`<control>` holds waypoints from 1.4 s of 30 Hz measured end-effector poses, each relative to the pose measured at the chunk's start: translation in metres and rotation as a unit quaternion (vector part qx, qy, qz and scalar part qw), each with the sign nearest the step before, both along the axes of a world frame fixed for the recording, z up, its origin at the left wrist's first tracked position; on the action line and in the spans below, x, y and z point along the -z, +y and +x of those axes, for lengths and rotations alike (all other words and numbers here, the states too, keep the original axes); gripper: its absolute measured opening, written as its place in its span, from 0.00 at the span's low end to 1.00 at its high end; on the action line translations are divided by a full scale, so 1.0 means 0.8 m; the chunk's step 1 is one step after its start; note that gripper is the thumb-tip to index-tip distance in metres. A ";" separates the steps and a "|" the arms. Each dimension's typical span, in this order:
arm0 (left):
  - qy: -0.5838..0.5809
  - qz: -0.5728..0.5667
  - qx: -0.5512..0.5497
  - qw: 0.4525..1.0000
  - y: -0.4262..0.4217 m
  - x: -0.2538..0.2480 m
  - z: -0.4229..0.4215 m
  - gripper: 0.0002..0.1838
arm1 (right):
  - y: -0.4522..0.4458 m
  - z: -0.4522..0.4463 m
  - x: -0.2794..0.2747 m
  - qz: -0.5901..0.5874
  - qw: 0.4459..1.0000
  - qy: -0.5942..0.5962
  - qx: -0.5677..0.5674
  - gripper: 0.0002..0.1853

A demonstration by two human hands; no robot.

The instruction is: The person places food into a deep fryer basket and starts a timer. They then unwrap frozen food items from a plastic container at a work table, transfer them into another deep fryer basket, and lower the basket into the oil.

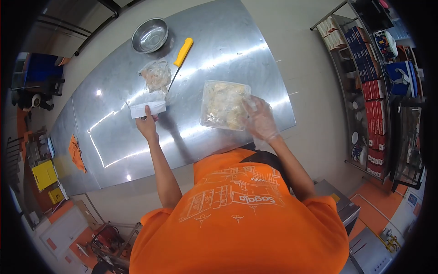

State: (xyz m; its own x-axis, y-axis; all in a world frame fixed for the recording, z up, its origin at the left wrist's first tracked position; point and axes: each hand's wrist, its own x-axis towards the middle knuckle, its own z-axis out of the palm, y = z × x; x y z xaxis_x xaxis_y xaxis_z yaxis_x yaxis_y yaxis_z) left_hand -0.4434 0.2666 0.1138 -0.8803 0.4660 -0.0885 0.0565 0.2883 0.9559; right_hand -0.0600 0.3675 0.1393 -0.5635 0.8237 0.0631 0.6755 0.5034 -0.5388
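Observation:
My left hand (147,124) looks bare and pinches a small white paper slip (148,109) between thumb and fingers, just above the steel table. A clear plastic glove covers my right hand (262,121), whose bent fingers grip the right edge of a clear plastic container (225,105). Pale, lumpy food shows through that container; what kind it is I cannot make out. Beyond the slip lies a crumpled clear plastic bag (156,76) with some pinkish content. A knife with a yellow handle (184,52) rests beside the bag, its thin blade pointing toward me.
The shiny steel table (123,155) has a curved outline in this wide view. At its far side stands a metal bowl (150,35). An orange cloth (76,154) lies at the left end. Shelves with red boxes (375,114) stand to the right.

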 end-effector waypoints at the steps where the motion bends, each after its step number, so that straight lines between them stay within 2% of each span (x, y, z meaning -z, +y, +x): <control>1: -0.004 -0.033 -0.002 0.999 -0.006 0.000 -0.002 0.27 | -0.003 -0.010 -0.001 0.113 0.988 -0.106 -0.010 0.26; 2: -0.007 -0.064 -0.004 0.998 -0.009 0.001 -0.005 0.31 | -0.004 -0.012 0.001 0.113 0.988 -0.106 -0.013 0.26; 3: -0.008 -0.063 -0.007 0.998 -0.012 0.001 -0.007 0.31 | -0.004 -0.015 0.005 0.082 0.992 -0.091 0.000 0.24; 5: -0.023 -0.225 -0.065 0.972 -0.014 -0.004 -0.005 0.39 | -0.002 -0.015 0.013 0.052 0.995 -0.079 0.009 0.22; 6: -0.025 -0.225 -0.068 0.972 -0.019 0.007 -0.003 0.39 | 0.000 -0.012 0.018 0.066 0.994 -0.083 -0.002 0.18; 7: 0.151 -0.250 -0.102 0.951 -0.021 0.012 0.005 0.42 | 0.003 -0.011 0.020 0.080 0.993 -0.087 -0.011 0.15; 8: 0.323 -0.266 -0.132 0.899 -0.022 0.015 0.009 0.44 | 0.007 -0.012 0.022 0.081 0.993 -0.086 -0.013 0.15; 9: 0.322 -0.267 -0.133 0.898 -0.022 0.019 0.013 0.44 | 0.011 -0.014 0.025 0.078 0.994 -0.075 -0.007 0.13; 11: 0.307 -0.135 -0.064 0.940 0.007 -0.040 0.071 0.44 | 0.022 -0.017 0.020 0.074 0.995 -0.066 -0.002 0.11; 12: 0.329 -0.108 0.016 0.938 0.017 -0.038 0.090 0.43 | 0.030 -0.019 0.008 0.036 0.993 -0.105 -0.027 0.10; 13: 0.226 -0.042 0.111 0.967 0.031 -0.037 0.116 0.41 | 0.035 -0.021 0.001 -0.003 0.988 -0.143 -0.054 0.10; 14: 0.252 -0.030 0.266 0.930 0.043 -0.036 0.136 0.43 | 0.039 -0.021 0.002 -0.004 0.988 -0.145 -0.058 0.10; 16: 0.364 -0.076 0.473 0.798 0.072 -0.043 0.172 0.47 | 0.042 -0.018 0.002 0.000 0.991 -0.107 -0.080 0.11; 17: 0.364 -0.075 0.471 0.800 0.076 -0.040 0.182 0.47 | 0.041 -0.018 0.002 0.002 0.991 -0.107 -0.081 0.11; 19: 0.399 -0.153 0.533 0.730 0.084 -0.031 0.194 0.55 | 0.041 -0.018 0.001 0.032 0.985 -0.145 -0.093 0.10; 23: 0.368 -0.136 0.536 0.748 0.078 -0.018 0.195 0.56 | 0.027 -0.020 -0.001 0.000 0.985 -0.155 -0.081 0.10; 26: 0.361 -0.134 0.540 0.748 0.082 -0.011 0.191 0.59 | 0.015 -0.037 0.002 0.008 0.988 -0.151 -0.022 0.09; 28: 0.345 -0.108 0.522 0.773 0.083 -0.008 0.191 0.63 | 0.012 -0.046 0.018 0.026 0.979 -0.200 0.018 0.08; 29: 0.343 -0.110 0.523 0.773 0.081 -0.008 0.191 0.63 | 0.015 -0.045 0.020 0.022 0.979 -0.201 0.017 0.08; 31: 0.354 -0.110 0.519 0.770 0.082 -0.009 0.191 0.66 | 0.025 -0.040 0.021 -0.075 0.983 -0.165 -0.040 0.09; 32: 0.354 -0.110 0.519 0.770 0.082 -0.007 0.190 0.66 | 0.023 -0.030 0.019 -0.076 0.983 -0.165 -0.040 0.09; 34: 0.361 -0.098 0.514 0.772 0.083 -0.007 0.191 0.66 | 0.021 -0.010 0.011 -0.163 0.972 0.080 -0.149 0.12; 38: 0.354 -0.099 0.518 0.773 0.079 -0.006 0.191 0.66 | 0.024 -0.002 -0.003 -0.130 0.977 0.092 -0.139 0.15; 40: 0.356 -0.095 0.512 0.776 0.080 -0.006 0.190 0.66 | 0.037 0.015 -0.007 -0.247 0.955 0.163 -0.031 0.14; 41: 0.357 -0.093 0.514 0.774 0.078 -0.007 0.191 0.66 | 0.043 0.033 -0.001 -0.357 0.910 0.210 0.027 0.15; 42: 0.345 -0.098 0.507 0.784 0.077 -0.009 0.191 0.65 | 0.036 0.049 0.014 -0.354 0.911 0.211 0.032 0.15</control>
State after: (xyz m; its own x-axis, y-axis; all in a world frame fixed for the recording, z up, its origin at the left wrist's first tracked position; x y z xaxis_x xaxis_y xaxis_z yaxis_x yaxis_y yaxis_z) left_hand -0.2906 0.3285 0.1209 0.0648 0.9940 0.0881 0.8348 -0.1024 0.5409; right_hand -0.0210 0.3965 0.1278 -0.5621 0.7720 -0.2968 0.3490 -0.1039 -0.9313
